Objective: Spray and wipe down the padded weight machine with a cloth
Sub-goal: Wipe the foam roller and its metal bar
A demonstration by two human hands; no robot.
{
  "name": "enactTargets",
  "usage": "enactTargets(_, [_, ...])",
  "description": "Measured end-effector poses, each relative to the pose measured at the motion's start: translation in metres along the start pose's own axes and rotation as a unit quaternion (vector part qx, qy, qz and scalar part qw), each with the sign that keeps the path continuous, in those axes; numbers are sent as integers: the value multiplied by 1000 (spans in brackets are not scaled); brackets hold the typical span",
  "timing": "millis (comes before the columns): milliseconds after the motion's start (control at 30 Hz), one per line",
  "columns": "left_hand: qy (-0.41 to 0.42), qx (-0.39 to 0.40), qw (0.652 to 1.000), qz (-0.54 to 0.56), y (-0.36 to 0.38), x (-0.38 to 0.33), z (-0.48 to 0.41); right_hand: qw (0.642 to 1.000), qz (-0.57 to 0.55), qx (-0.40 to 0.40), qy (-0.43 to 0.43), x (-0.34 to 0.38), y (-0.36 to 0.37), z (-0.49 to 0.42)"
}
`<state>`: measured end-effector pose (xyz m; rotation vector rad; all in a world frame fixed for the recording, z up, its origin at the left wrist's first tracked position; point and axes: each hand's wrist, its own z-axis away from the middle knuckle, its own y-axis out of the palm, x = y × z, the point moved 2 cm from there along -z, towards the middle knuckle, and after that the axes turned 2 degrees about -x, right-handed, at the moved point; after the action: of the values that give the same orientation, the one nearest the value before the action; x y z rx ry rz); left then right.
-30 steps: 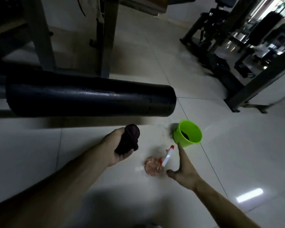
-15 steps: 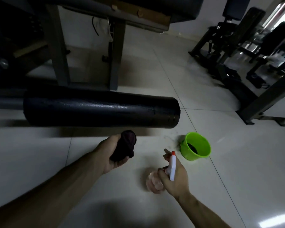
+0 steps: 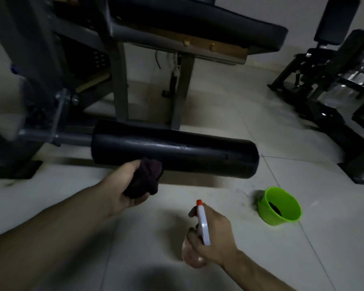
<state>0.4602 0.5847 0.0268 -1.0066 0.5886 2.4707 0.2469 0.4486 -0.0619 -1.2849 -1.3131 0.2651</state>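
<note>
The left hand [image 3: 122,187] squeezed a dark cloth [image 3: 145,178] just in front of the black roller pad [image 3: 189,155]. The right hand [image 3: 215,238] curled round a spray bottle [image 3: 203,226], near the pad.

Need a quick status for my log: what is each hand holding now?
Left hand: grips the dark cloth.
Right hand: grips the spray bottle.
</note>
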Motion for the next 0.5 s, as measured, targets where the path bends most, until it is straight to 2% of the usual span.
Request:
enactTargets(133, [-19,-53,997,61,-58,24,9,992,37,105,-51,50,49,-24])
enactTargets(333, [5,-114,987,110,-117,36,18,978,30,151,-140,110,92,-62])
enactTargets(500, [8,-142,979,146,-141,39,22,983,8,161,-84,132,121,-71])
